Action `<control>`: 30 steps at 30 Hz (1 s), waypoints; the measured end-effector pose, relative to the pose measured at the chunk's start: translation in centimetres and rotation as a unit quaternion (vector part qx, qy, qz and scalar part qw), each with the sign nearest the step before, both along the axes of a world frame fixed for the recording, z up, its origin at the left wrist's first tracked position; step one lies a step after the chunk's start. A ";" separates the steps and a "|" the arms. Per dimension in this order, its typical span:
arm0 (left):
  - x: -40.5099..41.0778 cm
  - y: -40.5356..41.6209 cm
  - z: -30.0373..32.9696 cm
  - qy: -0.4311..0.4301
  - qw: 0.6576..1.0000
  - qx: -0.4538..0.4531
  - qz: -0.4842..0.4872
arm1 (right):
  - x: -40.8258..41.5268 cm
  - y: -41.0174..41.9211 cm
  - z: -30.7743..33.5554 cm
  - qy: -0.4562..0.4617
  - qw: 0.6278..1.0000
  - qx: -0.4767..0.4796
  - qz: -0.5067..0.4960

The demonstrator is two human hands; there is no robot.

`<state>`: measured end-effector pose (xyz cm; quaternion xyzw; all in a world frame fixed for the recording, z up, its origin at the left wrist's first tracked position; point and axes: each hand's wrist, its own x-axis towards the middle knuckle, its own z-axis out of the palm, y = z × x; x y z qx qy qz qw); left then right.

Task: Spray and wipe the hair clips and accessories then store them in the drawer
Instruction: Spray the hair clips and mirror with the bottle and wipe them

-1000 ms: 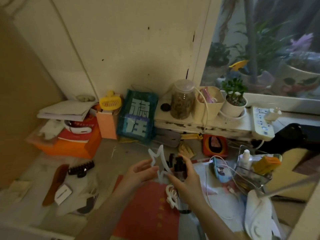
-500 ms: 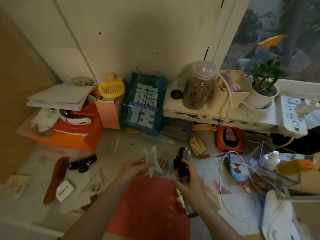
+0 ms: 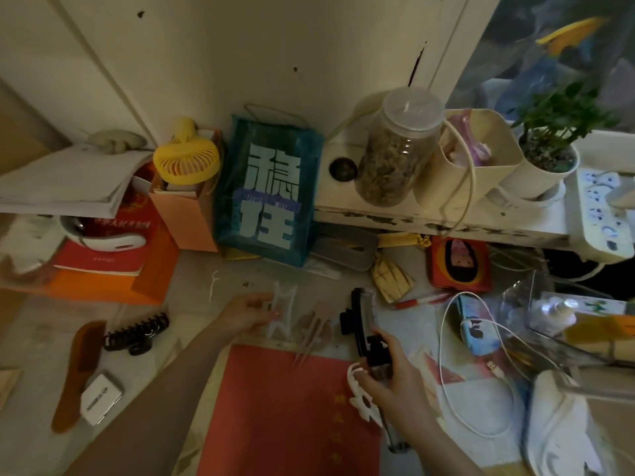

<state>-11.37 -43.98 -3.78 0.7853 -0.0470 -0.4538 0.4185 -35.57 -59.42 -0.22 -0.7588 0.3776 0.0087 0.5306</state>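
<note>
My left hand (image 3: pixel 245 314) holds a white star-shaped hair clip (image 3: pixel 283 312) low over the tabletop, blurred by motion. My right hand (image 3: pixel 395 376) grips a spray bottle with a black nozzle (image 3: pixel 376 352) along with a black hair clip (image 3: pixel 357 317). A white flower-shaped clip (image 3: pixel 364 403) hangs under that hand. A brown forked hairpin (image 3: pixel 314 329) lies between the hands. Left of them lie a black claw clip (image 3: pixel 137 333) and a brown comb (image 3: pixel 77 372).
A red folder (image 3: pixel 292 417) lies beneath my arms. A blue bag (image 3: pixel 268 190), an orange box (image 3: pixel 182 214), a yellow fan (image 3: pixel 187 159) and a jar (image 3: pixel 398 149) line the back. A white cable (image 3: pixel 446 372) and a clear box (image 3: pixel 580 314) sit to the right.
Both hands have dropped from raised to near the table. My left hand carried the white star clip down and left, away from the spray bottle. The camera tilted downward.
</note>
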 end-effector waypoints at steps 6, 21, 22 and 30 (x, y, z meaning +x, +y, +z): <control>-0.9 -0.9 -1.9 -0.035 0.999 -0.020 -0.018 | -0.2 -0.4 0.3 0.006 1.000 -0.006 -0.018; -3.3 -1.2 -2.3 -0.180 0.983 0.016 -0.035 | -3.9 -1.9 -0.2 -0.022 0.998 0.005 -0.056; -3.7 -1.2 -2.1 -0.205 0.977 0.015 -0.049 | -4.3 -2.0 -0.1 -0.023 0.998 0.002 -0.055; -10.1 -2.5 0.1 -0.349 0.931 0.003 -0.109 | -7.5 -2.1 0.7 -0.026 0.998 -0.015 -0.055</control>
